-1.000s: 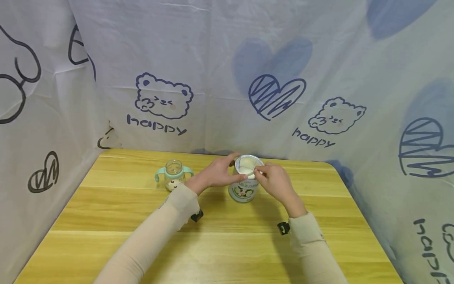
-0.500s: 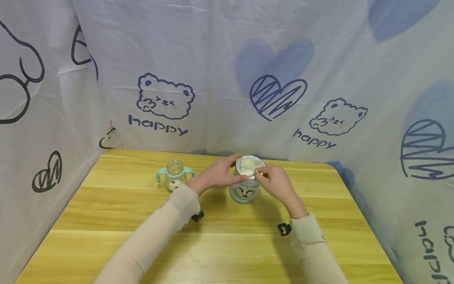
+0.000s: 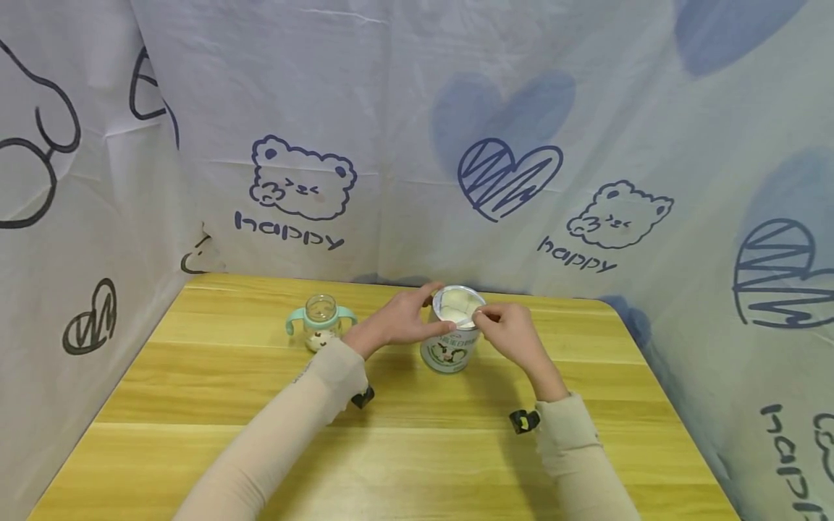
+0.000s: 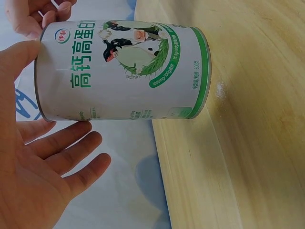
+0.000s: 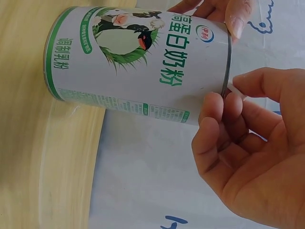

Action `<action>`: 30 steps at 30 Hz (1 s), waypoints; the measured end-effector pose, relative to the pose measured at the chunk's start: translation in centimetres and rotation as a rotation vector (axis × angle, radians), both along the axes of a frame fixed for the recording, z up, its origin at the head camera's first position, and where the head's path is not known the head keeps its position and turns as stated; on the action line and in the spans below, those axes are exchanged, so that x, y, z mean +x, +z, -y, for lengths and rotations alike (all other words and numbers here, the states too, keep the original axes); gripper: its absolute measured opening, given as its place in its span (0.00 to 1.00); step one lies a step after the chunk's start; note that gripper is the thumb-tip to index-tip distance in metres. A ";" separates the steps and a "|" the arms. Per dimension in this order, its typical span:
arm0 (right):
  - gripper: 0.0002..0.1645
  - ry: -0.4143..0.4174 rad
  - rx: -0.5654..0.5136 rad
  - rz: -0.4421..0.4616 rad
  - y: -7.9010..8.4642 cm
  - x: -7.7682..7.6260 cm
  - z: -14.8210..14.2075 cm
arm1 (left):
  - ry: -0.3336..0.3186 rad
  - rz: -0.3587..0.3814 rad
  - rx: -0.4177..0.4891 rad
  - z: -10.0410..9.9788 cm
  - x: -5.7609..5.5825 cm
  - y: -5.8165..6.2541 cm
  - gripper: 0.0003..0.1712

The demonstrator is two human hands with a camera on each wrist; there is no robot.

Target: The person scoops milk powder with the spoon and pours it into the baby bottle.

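Observation:
A white and green milk powder can stands upright on the table, its top uncovered and pale powder inside. My left hand holds it near the rim, thumb on the near side and fingers on the far side. In the left wrist view, the can has a cow picture on its label. With thumb and fingertips, my right hand pinches a thin white scoop handle at the can's rim; the rest of the scoop is hidden in the right wrist view. Other fingertips of that hand lie against the can's edge.
Left of the can stands an open clear baby bottle with mint-green handles, partly behind the left wrist. A wooden table bears everything. Printed cloth hangs close behind the table and along its sides.
My right hand has shifted slightly to the right at the can's rim, still pinching the handle. The left hand, can and bottle have stayed in place.

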State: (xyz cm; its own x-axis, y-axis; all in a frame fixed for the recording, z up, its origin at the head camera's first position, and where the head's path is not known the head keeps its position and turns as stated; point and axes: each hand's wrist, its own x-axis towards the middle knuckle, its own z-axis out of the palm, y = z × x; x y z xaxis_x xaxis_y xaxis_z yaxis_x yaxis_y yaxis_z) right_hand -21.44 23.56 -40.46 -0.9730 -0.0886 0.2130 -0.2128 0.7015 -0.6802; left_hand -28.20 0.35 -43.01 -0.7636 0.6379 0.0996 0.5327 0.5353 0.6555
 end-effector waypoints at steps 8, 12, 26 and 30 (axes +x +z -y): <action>0.13 0.009 -0.001 0.008 0.1 0.1 0.1 | 0.001 -0.007 0.005 0.0 -0.1 -0.2 0.53; 0.14 0.005 -0.005 0.023 0.3 0.1 0.2 | 0.002 -0.004 0.007 0.0 -0.1 -0.2 0.53; 0.15 -0.103 0.071 -0.047 0.2 0.1 0.4 | 0.004 -0.002 0.020 0.0 0.0 -0.2 0.53; 0.14 -0.141 0.076 -0.098 0.0 0.1 0.3 | 0.003 -0.008 0.020 0.0 0.0 -0.2 0.53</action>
